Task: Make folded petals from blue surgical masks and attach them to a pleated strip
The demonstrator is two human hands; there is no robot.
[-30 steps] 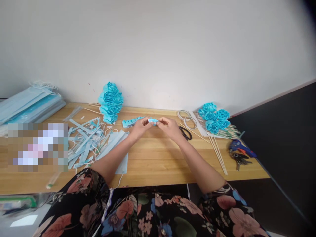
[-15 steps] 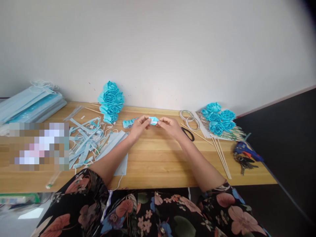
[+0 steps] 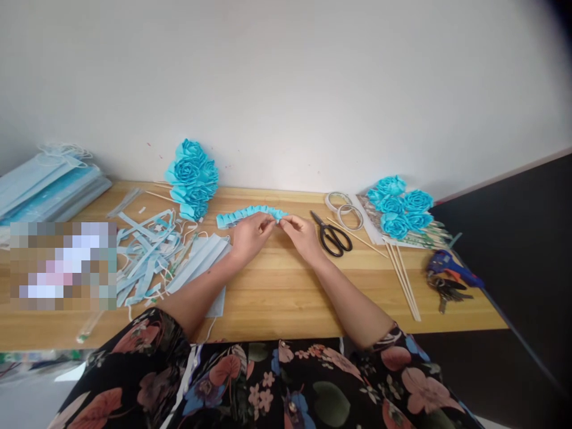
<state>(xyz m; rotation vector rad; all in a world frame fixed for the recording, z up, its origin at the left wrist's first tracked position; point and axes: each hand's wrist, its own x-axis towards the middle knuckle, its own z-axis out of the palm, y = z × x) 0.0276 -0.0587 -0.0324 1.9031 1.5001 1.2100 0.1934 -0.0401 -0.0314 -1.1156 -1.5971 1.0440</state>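
A long blue strip with folded, zigzag edges (image 3: 241,215) stretches along the table, its right end pinched between my hands. My left hand (image 3: 254,235) is closed, fingertips on the strip near that end. Closed as well, my right hand (image 3: 300,232) grips the very tip of the strip with thumb and finger. The fingertips of both hands nearly meet, and they hide part of the strip. Black-handled scissors (image 3: 332,237) lie just right of my right hand. A pale blue face mask (image 3: 203,262) lies beneath and left of my left forearm.
Blue fabric roses (image 3: 190,173) lie back left, more blue roses (image 3: 395,205) at right. Cut mask strips (image 3: 149,253) are piled left, near stacked masks (image 3: 49,179). Tape rolls (image 3: 350,217), wooden sticks (image 3: 404,286), a blue glue gun (image 3: 451,267) and keys (image 3: 447,292) lie right.
The folded strip now shows at greater length left of my fingers. My right hand has shifted slightly left and lower, uncovering the scissors. My fingertips have come closer together.
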